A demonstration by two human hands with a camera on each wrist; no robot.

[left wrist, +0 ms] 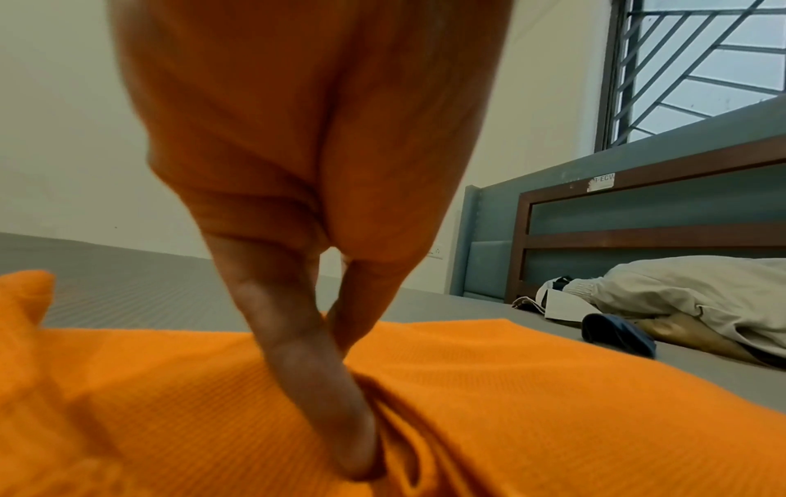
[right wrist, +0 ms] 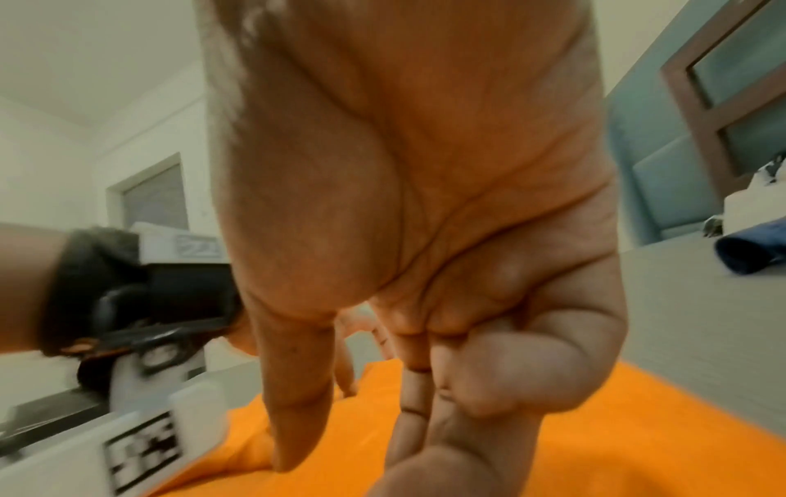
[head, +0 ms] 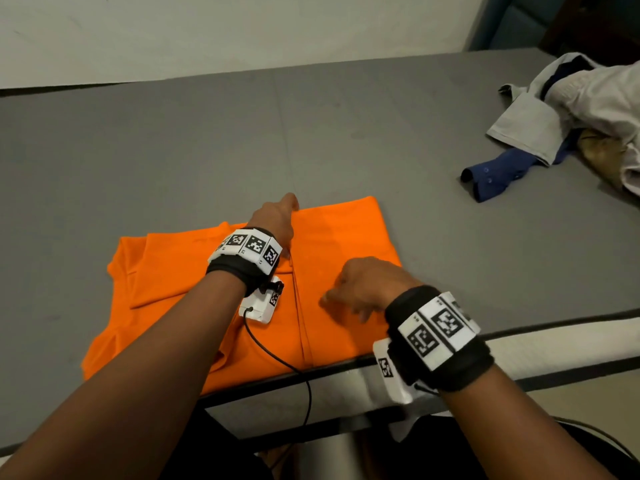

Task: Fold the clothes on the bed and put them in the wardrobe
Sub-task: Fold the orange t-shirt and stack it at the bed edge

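1. We see the orange shirt [head: 263, 299] half-folded at the bed [head: 207, 140] edge.
2. Left hand [head: 275, 221] pinches its folded edge; right hand [head: 367, 285] hovers relaxed, grasping nothing.
3. Risk: releasing the pinch unsupported may spring the fold open.

a bedroom — bed [head: 242, 133], headboard [left wrist: 638, 218], clothes pile [head: 588, 109].

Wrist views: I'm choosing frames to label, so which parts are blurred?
Left wrist view: palm and near orange shirt soft, window bars sharper. Right wrist view: the other wrist's tag smeared, fingers soft. Head view sharp.
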